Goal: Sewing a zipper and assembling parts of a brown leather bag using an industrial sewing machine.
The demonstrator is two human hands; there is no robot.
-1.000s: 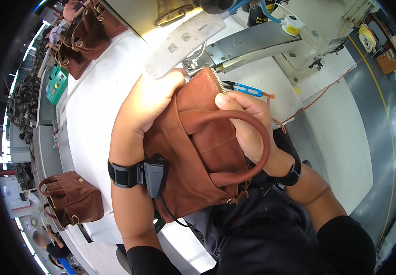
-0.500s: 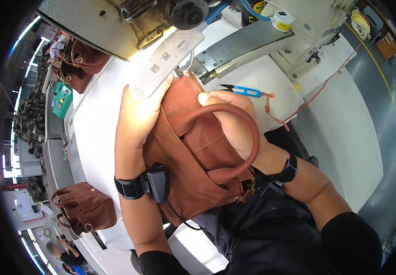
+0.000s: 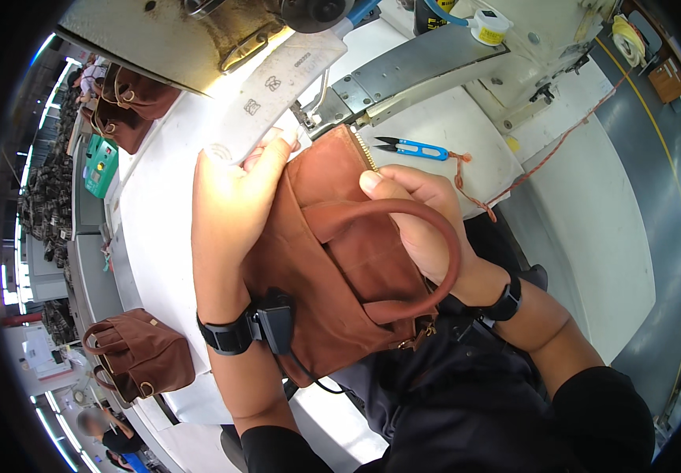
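A brown leather handbag (image 3: 285, 256) lies tilted across my lap and the table edge, its rounded handle (image 3: 449, 260) arching over my right wrist side. My right hand (image 3: 419, 229) grips the bag's upper edge beside a metal zipper (image 3: 366, 150), thumb on top. At the bag's left side, my left hand (image 3: 234, 197) has its fingers curled together near the upper corner, partly under the sewing machine's pale cover (image 3: 277, 91); what they pinch, if anything, is hidden. The bag's top corner lies just in front of the machine's narrow metal bed (image 3: 411, 75), apart from the needle area.
Blue-handled thread snips (image 3: 423, 149) tied to an orange cord (image 3: 460, 185) lie right of the bag. Another brown handbag (image 3: 139, 355) stands at the left, more bags (image 3: 132, 106) at the far left near a green device (image 3: 101, 167). A person (image 3: 116, 433) is at the lower left.
The handbag has shifted slightly toward me and right, away from the machine's needle area. My right hand moved with it. My left fingers have curled off the bag's top corner.
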